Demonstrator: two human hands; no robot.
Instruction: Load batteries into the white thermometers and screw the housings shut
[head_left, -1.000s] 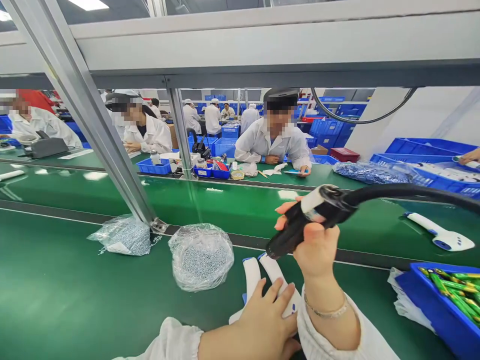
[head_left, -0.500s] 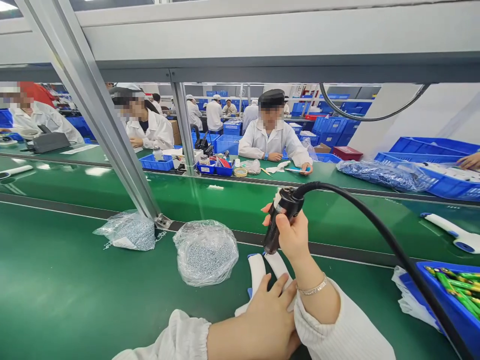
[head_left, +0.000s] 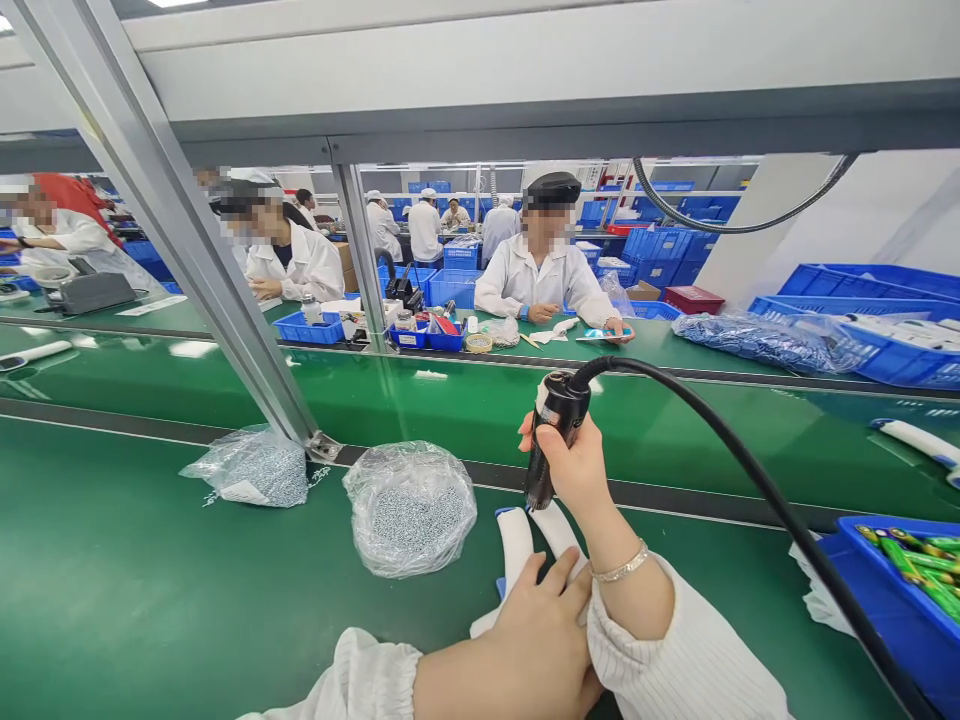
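My right hand (head_left: 574,455) is wrapped round a black electric screwdriver (head_left: 556,430), upright with a slight tilt, its cable leaving the top. The tool's lower end is at the top of a curved white plastic handle (head_left: 553,527); whether the bit touches a screw cannot be seen. My left hand (head_left: 536,630) lies over the white pieces, fingers spread and pressing down. Left of that handle is a second white handle (head_left: 515,540) with a blue tip, partly under my left hand. A clear plastic bag of small screws (head_left: 412,510) lies to the left.
Another bag of screws (head_left: 274,470) lies by the slanted metal post (head_left: 247,330). A blue bin (head_left: 862,580) with green batteries stands at right. Beyond runs a green conveyor (head_left: 420,410) carrying a white-and-blue handheld piece (head_left: 919,440). A co-worker (head_left: 536,270) sits across. The black cable (head_left: 750,460) arches rightward.
The white-and-blue piece on the conveyor has shifted right. Both my hands and the screwdriver stay in nearly the same place; the view has turned slightly. A co-worker's hand at the right edge is gone.
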